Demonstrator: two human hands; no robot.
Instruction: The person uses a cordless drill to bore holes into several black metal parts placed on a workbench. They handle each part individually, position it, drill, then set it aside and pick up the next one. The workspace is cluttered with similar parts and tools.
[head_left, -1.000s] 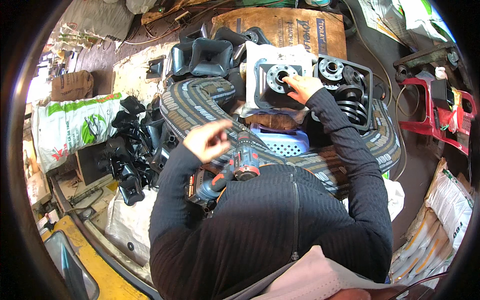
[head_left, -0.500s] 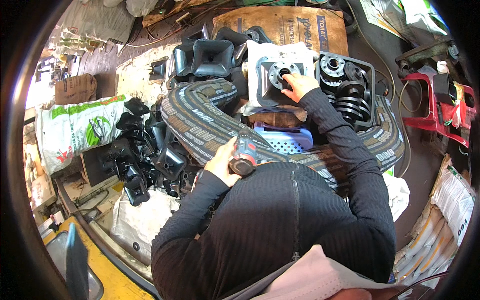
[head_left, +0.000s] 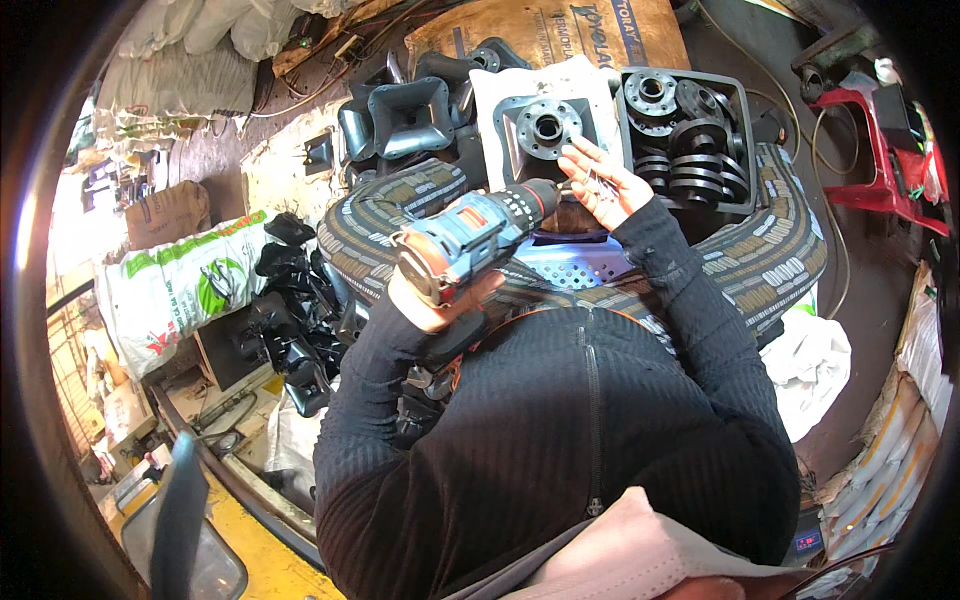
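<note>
My left hand (head_left: 440, 305) is wrapped round a blue and orange cordless drill (head_left: 475, 232), whose chuck points up and to the right. At the drill's tip is my right hand (head_left: 612, 188), palm turned up and fingers partly bent. Several thin shiny pieces that look like screws (head_left: 598, 184) lie across its fingers. Just beyond the hands, a round black flange (head_left: 547, 128) with a ring of holes sits on a square black funnel-shaped part (head_left: 508, 125). That part lies on a white cloth or sack (head_left: 492, 88).
A black crate (head_left: 742, 120) of flanges stands at the right. Black funnel parts (head_left: 410, 118) are stacked at the back left, with more heaped left of me. A patterned curved cushion (head_left: 760, 245) surrounds a lilac plastic stool (head_left: 575, 265). A red stool (head_left: 870, 160) is far right.
My left hand has raised the drill from beside my lap toward the right hand. The right hand has left the flange and turned palm up, showing the screws. The view has shifted slightly.
</note>
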